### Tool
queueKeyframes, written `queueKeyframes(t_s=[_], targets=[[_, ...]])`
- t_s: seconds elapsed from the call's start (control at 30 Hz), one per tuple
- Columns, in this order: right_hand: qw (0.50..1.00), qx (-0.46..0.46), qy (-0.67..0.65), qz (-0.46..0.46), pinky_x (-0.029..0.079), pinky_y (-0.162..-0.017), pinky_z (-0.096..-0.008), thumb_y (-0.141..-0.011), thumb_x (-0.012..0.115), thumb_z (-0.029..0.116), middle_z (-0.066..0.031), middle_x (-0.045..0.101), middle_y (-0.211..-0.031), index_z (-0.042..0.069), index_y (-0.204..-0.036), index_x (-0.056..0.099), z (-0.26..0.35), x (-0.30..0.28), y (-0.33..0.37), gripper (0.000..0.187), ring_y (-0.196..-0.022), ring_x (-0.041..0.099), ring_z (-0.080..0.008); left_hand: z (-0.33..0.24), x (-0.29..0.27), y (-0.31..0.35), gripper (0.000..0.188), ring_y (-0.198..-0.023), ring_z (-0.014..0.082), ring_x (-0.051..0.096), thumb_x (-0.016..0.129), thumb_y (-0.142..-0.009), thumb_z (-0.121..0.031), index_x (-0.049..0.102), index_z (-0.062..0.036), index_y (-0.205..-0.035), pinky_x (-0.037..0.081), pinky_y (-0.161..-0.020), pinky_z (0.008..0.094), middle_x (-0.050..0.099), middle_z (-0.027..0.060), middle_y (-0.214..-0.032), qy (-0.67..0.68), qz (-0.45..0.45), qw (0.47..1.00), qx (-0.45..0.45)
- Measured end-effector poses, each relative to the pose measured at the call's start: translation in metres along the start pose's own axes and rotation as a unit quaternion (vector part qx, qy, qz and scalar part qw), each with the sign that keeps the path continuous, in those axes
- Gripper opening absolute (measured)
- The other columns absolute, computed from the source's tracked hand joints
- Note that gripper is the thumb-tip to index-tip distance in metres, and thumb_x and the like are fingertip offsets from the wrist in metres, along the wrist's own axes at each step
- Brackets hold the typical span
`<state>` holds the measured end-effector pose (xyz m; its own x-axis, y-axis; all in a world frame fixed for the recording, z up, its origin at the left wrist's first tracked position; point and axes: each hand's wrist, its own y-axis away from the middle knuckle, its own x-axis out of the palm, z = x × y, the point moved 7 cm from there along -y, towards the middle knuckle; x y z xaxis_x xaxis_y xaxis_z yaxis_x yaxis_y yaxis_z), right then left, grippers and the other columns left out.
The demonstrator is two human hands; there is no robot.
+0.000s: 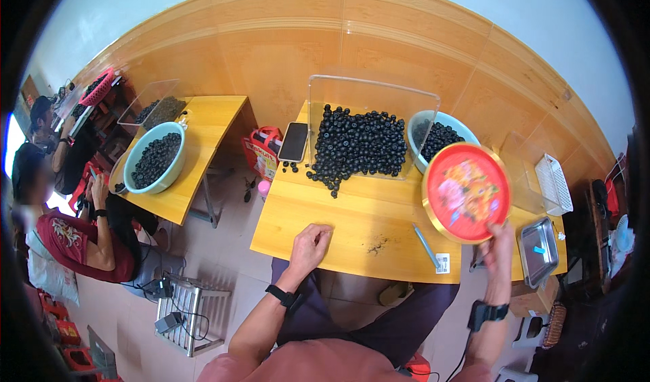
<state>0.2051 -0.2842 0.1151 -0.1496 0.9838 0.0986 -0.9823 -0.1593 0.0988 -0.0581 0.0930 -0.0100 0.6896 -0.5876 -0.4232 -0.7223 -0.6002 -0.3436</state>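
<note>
My right hand grips the lower edge of a round red tray with a gold rim and a printed flower pattern, held tilted above the right side of the yellow table. My left hand is curled closed at the table's front edge, with nothing showing in it. A pile of black beads lies around a clear upright panel. Behind the tray, a light blue bowl full of black beads is partly covered. A grey-blue pen lies by a small white card, near dark crumbs.
A phone leans left of the panel. To the right are a metal tray and a white basket. At left, a person sits by another yellow table holding a bead bowl. A metal stool stands on the floor.
</note>
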Motion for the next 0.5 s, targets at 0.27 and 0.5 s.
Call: queueKeyframes(t_s=[0.27,0.5], targets=[[0.954,0.178,-0.045,0.238,0.049,-0.039,-0.0245,-0.093,0.063,0.008,-0.0111,0.071,-0.093,0.002,-0.126,0.055,-0.125,0.124,0.105,0.034,-0.058,0.066,-0.0153,0.062,-0.031,-0.002,0.024,-0.089,0.0125,0.060,0.065,-0.103,-0.012,0.067,0.0001,-0.123,0.053,-0.081,0.0279,0.062,0.0039,-0.102,0.174,-0.145,0.964,-0.141],[0.926,0.243,-0.096,0.272,0.052,-0.046,-0.0281,-0.099,0.061,0.011,-0.0111,0.069,-0.092,0.001,-0.124,0.055,-0.188,0.182,0.147,0.028,-0.058,0.065,-0.0175,0.053,-0.076,-0.068,0.035,-0.099,0.0267,0.071,0.071,-0.095,-0.013,0.066,0.0039,-0.125,0.058,-0.084,0.0369,0.068,0.0207,-0.116,-0.020,-0.051,0.993,-0.105]])
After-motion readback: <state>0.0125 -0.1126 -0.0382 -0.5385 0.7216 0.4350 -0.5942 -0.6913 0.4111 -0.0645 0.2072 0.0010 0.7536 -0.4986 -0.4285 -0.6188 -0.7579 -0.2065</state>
